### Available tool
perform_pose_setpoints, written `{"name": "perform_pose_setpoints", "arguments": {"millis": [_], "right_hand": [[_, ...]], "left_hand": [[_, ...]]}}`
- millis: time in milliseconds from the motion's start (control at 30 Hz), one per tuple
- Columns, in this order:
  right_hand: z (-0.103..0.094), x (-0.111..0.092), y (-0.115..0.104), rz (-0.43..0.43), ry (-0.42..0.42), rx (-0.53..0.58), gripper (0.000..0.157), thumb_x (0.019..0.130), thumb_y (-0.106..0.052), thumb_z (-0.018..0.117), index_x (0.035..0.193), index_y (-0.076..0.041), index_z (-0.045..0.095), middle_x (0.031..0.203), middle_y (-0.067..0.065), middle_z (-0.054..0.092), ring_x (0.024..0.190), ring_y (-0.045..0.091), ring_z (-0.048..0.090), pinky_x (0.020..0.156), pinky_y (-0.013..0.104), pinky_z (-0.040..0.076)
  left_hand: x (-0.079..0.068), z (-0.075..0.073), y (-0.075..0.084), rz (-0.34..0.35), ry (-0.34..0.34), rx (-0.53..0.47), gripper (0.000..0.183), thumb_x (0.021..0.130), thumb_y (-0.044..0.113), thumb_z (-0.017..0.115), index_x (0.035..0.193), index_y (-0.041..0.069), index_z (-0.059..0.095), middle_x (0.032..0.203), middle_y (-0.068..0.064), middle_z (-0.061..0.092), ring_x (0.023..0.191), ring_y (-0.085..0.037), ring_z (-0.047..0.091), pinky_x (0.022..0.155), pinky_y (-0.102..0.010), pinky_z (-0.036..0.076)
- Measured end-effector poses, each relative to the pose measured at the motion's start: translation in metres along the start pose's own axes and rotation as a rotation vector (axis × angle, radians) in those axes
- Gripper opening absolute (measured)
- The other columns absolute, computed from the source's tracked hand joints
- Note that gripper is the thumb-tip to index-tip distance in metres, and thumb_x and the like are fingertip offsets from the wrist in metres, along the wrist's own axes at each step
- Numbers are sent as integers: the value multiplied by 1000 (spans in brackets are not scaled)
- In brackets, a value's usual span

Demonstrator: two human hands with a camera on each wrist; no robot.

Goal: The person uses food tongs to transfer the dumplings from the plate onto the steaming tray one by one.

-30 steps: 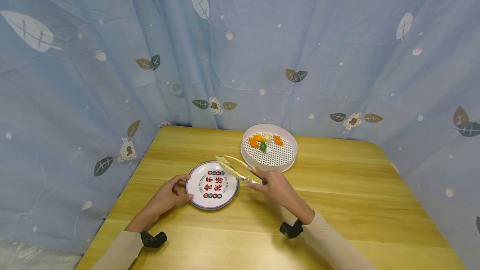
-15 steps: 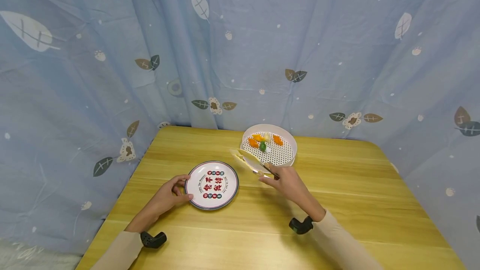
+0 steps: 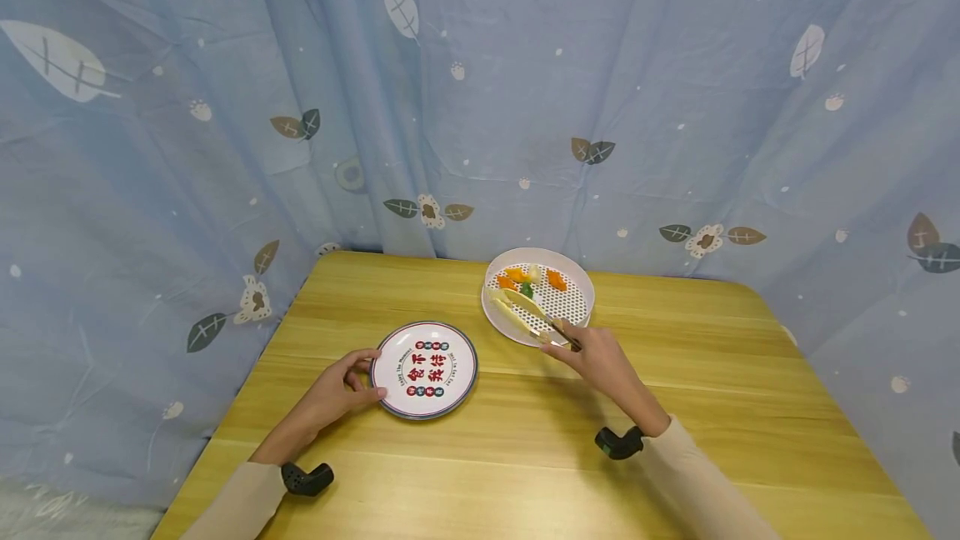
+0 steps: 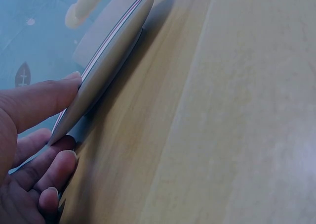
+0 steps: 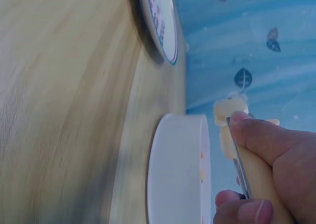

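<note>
My left hand (image 3: 326, 398) grips the left rim of a round white plate (image 3: 397, 369) with a blue and red edge and red lettering. In the left wrist view the thumb lies over the rim, fingers beneath, and the plate (image 4: 106, 68) is seen edge-on. My right hand (image 3: 600, 361) holds pale yellow tongs (image 3: 525, 304) with metal parts near the grip. Their tips reach over the left side of a round white steamer basket (image 3: 585, 307) with a perforated floor. Held in the right hand, the tongs (image 5: 256, 169) show wide, cream-coloured tips.
Inside the basket lie small pieces: orange ones (image 3: 557, 280), a yellow one (image 3: 516, 275), a whitish one (image 3: 534, 273) and a green one (image 3: 527, 290). The basket stands near the back edge of the wooden table (image 3: 675, 382). A blue patterned curtain (image 3: 510, 107) hangs behind.
My right hand has carried the tongs from over the plate rightward to over the basket. The left hand and the plate have stayed where they were.
</note>
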State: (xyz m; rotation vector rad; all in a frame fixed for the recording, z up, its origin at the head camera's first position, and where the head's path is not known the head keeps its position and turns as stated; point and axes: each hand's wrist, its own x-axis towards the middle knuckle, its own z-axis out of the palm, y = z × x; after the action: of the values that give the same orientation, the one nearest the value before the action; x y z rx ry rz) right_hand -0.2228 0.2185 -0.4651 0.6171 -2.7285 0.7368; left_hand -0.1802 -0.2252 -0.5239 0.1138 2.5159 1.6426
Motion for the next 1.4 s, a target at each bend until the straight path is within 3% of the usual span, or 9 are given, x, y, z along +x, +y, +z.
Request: {"name": "perform_pose_setpoints", "arguments": {"millis": [500,667,800,900,1100,1300,1400], "right_hand": [[-7,8,21,66,-65,-23,61,92,-37,79,133,4,64,60,-7,32,53,9,29,49,26,27],[-6,15,21,79,-89,-37,54,90,-37,80,131,-3,70,63,-5,36,58,14,35,53,29,29],[-4,21,19,80,-107,-34,33,90,-38,80,103,-8,78,66,-4,36,60,15,37,55,30,30],[-4,24,18,94,-128,-30,29,91,-38,79,84,-13,67,65,-4,36,60,16,37,55,31,30],[-6,27,19,150,-170,-29,30,92,-40,78,82,-14,66,63,-4,39,60,16,39,55,31,30],[-11,31,17,160,-208,-39,44,93,-40,76,69,-13,51,62,-2,41,57,15,37,55,30,29],[-12,32,16,185,-231,-36,41,94,-40,76,72,-13,55,63,-1,45,58,16,40,56,30,31]], "left_hand": [[0,0,1,-1,7,8,68,84,20,87,143,10,55,119,-14,58,81,-24,50,66,-28,41],[0,0,2,-1,8,9,67,85,19,87,143,10,55,118,-13,58,81,-23,50,67,-28,41],[0,0,1,2,5,13,67,85,20,87,143,10,55,118,-13,59,80,-23,51,68,-28,41],[0,0,0,5,4,15,67,85,19,87,143,9,55,117,-13,60,80,-23,50,68,-28,41],[0,1,-1,5,4,15,67,85,19,87,143,9,55,118,-13,59,80,-23,50,67,-29,41],[0,1,-2,10,10,2,67,85,17,86,144,9,55,119,-14,58,81,-24,49,66,-28,40],[0,1,-3,9,9,3,67,86,17,86,144,9,55,120,-14,58,81,-24,49,67,-28,41]]}}
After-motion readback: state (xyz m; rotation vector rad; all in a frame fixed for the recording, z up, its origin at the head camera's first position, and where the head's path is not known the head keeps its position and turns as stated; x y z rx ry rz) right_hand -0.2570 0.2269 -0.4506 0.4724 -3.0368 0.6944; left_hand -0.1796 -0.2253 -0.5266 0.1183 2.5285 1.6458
